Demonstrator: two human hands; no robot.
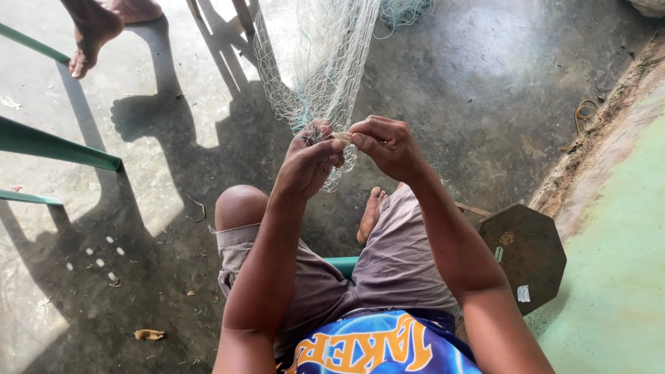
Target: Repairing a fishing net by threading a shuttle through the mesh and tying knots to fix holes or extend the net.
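Observation:
A pale, fine-meshed fishing net (315, 62) hangs down from the top of the view to my hands. My left hand (308, 163) is bunched around the net's lower edge. My right hand (388, 144) pinches a small pale netting tool (341, 136) together with a strand of the net, fingertip to fingertip with the left. Both hands are held above my knees; I am seated in grey shorts on a green seat (344, 264).
Another person's bare foot (90, 34) is at the top left. Green bars (59, 147) cross the left edge. A dark octagonal wooden piece (526, 253) lies at my right. A raised green-painted ledge (616, 249) runs along the right. Dry leaves dot the concrete floor.

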